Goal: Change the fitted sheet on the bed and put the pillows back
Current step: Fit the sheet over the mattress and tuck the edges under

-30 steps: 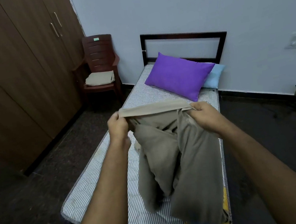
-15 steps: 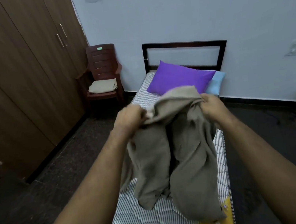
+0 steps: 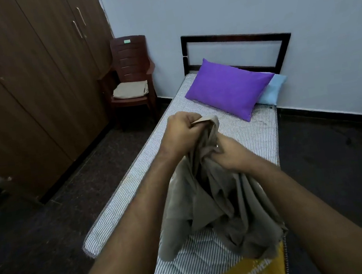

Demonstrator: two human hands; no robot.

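Change: both hands have drawn close together, bunching the sheet they held stretched apart a second ago.
Left hand [image 3: 182, 132]: fist clamped on the sheet's top edge.
Right hand [image 3: 229, 153]: fingers curled into the cloth just below.
Beige sheet [image 3: 221, 206]: hangs lengthwise downward over the striped mattress [image 3: 233, 129] foot.
Purple pillow [image 3: 229, 88]: lies across the head end, overlapping the blue pillow [image 3: 272, 89].

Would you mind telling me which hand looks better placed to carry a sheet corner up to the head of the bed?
Probably the left hand: it grips the beige sheet by an edge, higher and farther forward. The right hand clutches bunched fabric lower down.
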